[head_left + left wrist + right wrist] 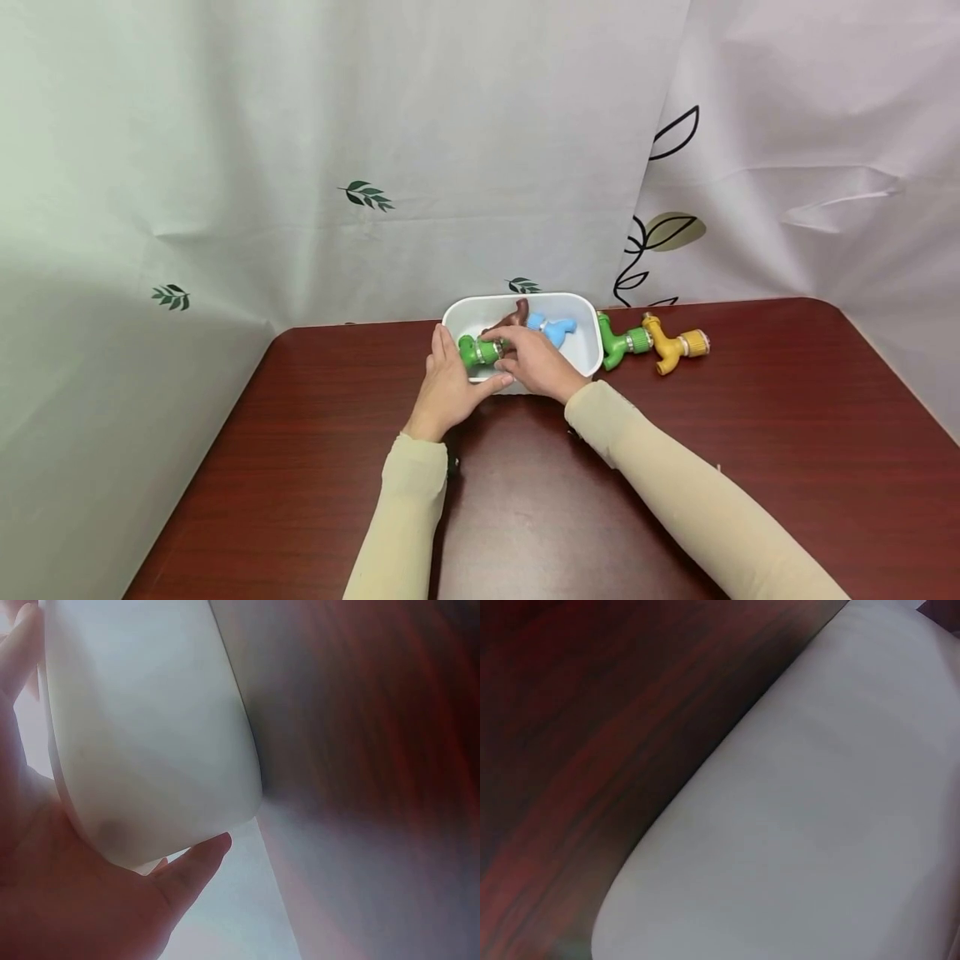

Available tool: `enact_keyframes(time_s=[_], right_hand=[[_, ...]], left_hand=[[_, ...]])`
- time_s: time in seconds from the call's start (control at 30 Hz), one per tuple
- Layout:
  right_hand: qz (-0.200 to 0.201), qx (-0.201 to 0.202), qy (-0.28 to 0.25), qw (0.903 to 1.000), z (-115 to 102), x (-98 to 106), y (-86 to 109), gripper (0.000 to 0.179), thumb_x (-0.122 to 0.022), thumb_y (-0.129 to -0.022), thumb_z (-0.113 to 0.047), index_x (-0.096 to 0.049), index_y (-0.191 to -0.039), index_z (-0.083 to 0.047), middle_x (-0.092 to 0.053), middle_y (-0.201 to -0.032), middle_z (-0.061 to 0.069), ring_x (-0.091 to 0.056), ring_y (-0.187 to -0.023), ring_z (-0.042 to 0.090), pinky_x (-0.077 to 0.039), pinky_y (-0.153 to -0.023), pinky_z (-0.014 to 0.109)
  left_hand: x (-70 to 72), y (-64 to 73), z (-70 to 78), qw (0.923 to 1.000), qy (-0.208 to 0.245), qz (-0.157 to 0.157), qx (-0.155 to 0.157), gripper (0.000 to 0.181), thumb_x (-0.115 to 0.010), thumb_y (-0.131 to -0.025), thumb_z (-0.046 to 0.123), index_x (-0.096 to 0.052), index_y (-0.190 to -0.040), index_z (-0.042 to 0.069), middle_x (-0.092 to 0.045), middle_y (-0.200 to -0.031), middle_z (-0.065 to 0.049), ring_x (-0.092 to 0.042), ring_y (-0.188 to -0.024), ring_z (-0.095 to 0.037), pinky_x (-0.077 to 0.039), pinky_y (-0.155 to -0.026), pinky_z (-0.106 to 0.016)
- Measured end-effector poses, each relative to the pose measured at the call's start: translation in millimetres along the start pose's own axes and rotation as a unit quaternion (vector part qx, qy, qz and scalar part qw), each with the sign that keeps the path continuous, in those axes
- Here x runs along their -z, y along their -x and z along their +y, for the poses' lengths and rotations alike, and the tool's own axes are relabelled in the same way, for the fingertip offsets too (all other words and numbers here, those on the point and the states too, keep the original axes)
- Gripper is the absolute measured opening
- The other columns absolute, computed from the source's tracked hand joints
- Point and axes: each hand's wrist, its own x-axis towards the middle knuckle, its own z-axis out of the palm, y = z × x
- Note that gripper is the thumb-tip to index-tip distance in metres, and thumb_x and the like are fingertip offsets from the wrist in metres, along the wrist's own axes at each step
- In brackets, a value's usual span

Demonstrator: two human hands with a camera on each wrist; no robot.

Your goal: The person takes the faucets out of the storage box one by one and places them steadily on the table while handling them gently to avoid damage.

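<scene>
L hand (pixel 444 387) clasps tub (pixel 587 343) at its 8 o'clock corner, prob. to steady it, while R hand (pixel 536 362) pinches green tap (pixel 474 352) by the knob (pixel 490 351) (handiest bit, presumably) inside, at 9 o'clock.

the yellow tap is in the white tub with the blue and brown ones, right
The yellow tap isn't: the head view shows it on the table, right of the white tub. The blue tap and brown tap are in the tub.
</scene>
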Motion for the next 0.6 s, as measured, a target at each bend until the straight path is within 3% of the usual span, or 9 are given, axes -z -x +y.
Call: enact_keyframes(time_s=[0.23, 0.6], right_hand=[[0.01, -0.039, -0.006, 0.9992, -1.2, -0.8, -1.6, 0.037, -0.075, -0.086, 0.002, -0.069, -0.12, -0.01, -0.068, -0.123, 0.007, -0.069, -0.097, 0.021, -0.053, -0.086, 0.037], [0.012, -0.027, 0.009, 0.9995, 0.3, 0.5, 0.8, 0.033, -0.07, -0.091, 0.0, -0.066, -0.122, -0.008, -0.067, -0.123, 0.008, -0.065, -0.095, 0.021, -0.05, -0.088, 0.04]], left_hand=[[-0.9, -0.4, -0.5, 1.0, -0.003, 0.002, 0.001, 0.13, -0.076, -0.082, 0.06, 0.006, -0.155, -0.01, 0.009, -0.165, -0.025, -0.013, -0.147, -0.052, -0.03, -0.113, -0.056], [-0.5, -0.3, 0.6, 1.0, -0.003, 0.006, 0.007, 0.131, -0.077, -0.081, 0.059, 0.006, -0.156, -0.01, 0.007, -0.165, -0.024, -0.014, -0.147, -0.051, -0.03, -0.113, -0.055]])
